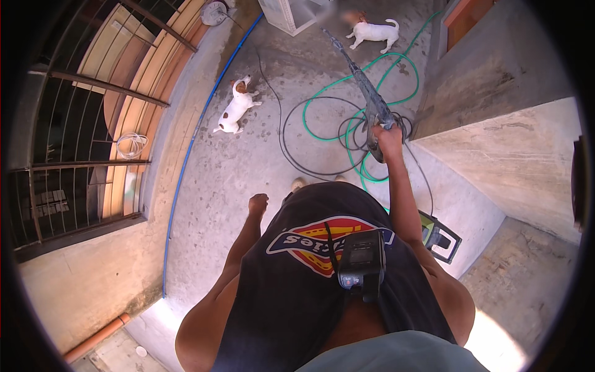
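Note:
My right hand (388,141) is wrapped round the grip of a long dark pressure washer gun (367,87). The gun points away from me, and a faint spray shows at its nozzle, near a white box-shaped frame (282,15) at the far side. A thin black hose (291,158) lies in loops below the gun. My left hand (258,203) hangs by my left side with its fingers curled in, and nothing shows in it. It is apart from everything around it.
Two white-and-brown dogs stand on the wet concrete, one (234,106) at left and one (377,32) far right. A green hose (416,77) coils ahead; a blue hose (204,118) follows the left wall. A green-and-black machine (441,240) stands by my right side. Window bars (111,90) line the left.

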The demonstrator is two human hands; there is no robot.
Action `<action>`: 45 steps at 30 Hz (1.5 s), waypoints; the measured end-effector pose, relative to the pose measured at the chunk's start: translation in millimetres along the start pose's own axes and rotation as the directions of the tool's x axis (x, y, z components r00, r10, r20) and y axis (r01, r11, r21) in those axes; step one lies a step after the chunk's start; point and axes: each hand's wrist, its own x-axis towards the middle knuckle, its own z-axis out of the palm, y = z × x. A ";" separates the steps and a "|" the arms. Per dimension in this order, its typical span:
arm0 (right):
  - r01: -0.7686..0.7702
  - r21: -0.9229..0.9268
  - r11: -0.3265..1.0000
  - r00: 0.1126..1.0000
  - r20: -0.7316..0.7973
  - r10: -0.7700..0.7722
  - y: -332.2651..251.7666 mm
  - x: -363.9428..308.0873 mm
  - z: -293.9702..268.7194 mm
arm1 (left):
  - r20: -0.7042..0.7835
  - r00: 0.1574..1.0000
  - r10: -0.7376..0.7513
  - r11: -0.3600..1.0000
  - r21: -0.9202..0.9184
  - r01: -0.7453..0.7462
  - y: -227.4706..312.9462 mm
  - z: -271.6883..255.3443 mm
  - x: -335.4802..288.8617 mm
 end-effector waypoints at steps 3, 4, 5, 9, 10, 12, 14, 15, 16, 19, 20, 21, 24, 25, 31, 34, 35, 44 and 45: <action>0.031 -0.007 0.999 0.999 0.035 -0.031 -0.1 2.8 13.6 | 0.006 0.949 0.315 0.939 0.147 -0.312 -37.4 -6.5 12.9; 0.022 -0.011 1.000 1.000 0.013 -0.022 4.4 3.5 7.8 | -0.003 0.987 0.159 0.987 0.027 -0.159 -12.0 1.9 2.7; 0.016 -0.010 1.000 1.000 -0.009 -0.016 6.1 3.1 2.7 | -0.001 1.000 -0.004 0.996 -0.089 0.004 11.8 5.9 -8.7; 0.003 -0.004 1.000 1.000 -0.004 -0.003 -1.0 1.5 4.1 | -0.019 1.000 -0.019 0.991 -0.131 0.016 25.0 4.1 -20.4; -0.012 0.011 1.000 1.000 0.011 0.012 -3.9 0.9 5.3 | -0.024 1.000 -0.007 0.992 -0.126 0.004 23.9 3.2 -20.2; -0.014 -0.004 1.000 1.000 0.018 0.014 -10.0 -2.4 7.1 | -0.031 1.000 0.003 0.992 -0.122 -0.007 21.7 2.5 -18.6; -0.015 -0.020 1.000 1.000 0.022 0.015 -9.4 -1.8 9.5 | -0.048 0.999 0.013 0.997 -0.079 -0.017 19.2 2.2 -16.2; 0.014 -0.013 1.000 1.000 0.003 -0.014 -6.6 -0.6 11.4 | -0.047 0.999 0.014 0.997 -0.079 -0.017 20.4 2.6 -16.2; 0.044 -0.007 0.999 0.999 -0.017 -0.044 -4.1 0.6 12.3 | -0.038 0.999 -0.003 0.996 -0.090 -0.001 21.4 2.9 -16.3; 0.013 -0.021 1.000 1.000 -0.009 -0.013 -8.8 1.1 12.6 | -0.045 0.999 -0.007 0.994 -0.110 0.002 17.8 2.9 -16.3; 0.014 -0.021 1.000 1.000 -0.004 -0.014 -9.2 1.6 14.2 | -0.057 0.998 0.006 0.993 -0.116 -0.013 15.3 2.5 -16.3; 0.018 -0.006 1.000 1.000 -0.017 -0.018 -8.7 2.7 13.9 | -0.055 0.998 0.007 0.993 -0.116 -0.013 17.5 2.8 -17.8; 0.020 0.004 1.000 0.999 -0.031 -0.020 -9.1 2.6 12.8 | -0.022 0.999 -0.036 0.992 -0.122 0.033 21.7 2.4 -21.6; 0.018 0.001 1.000 0.999 -0.030 -0.018 -11.2 1.8 13.0 | -0.030 0.999 -0.034 0.993 -0.116 0.030 21.8 2.2 -22.2; 0.027 0.019 0.999 0.999 0.016 -0.028 -11.8 3.2 12.6 | -0.040 0.999 0.011 0.995 -0.095 -0.015 25.9 1.9 -23.4; 0.023 -0.003 1.000 1.000 -0.002 -0.023 -9.7 3.6 14.3 | -0.041 0.999 -0.011 0.993 -0.115 0.006 27.7 2.0 -22.6; 0.022 -0.003 1.000 1.000 -0.002 -0.022 -9.4 3.4 14.2 | -0.042 0.999 -0.015 0.993 -0.118 0.010 28.3 2.0 -22.2; -0.001 -0.033 0.999 1.000 0.007 0.002 -15.3 3.5 16.1 | -0.046 0.999 -0.028 0.993 -0.114 0.023 21.9 0.5 -16.7; -0.001 -0.017 1.000 1.000 0.003 0.001 -15.6 3.2 16.7 | -0.045 0.999 -0.029 0.993 -0.114 0.023 22.0 0.5 -16.3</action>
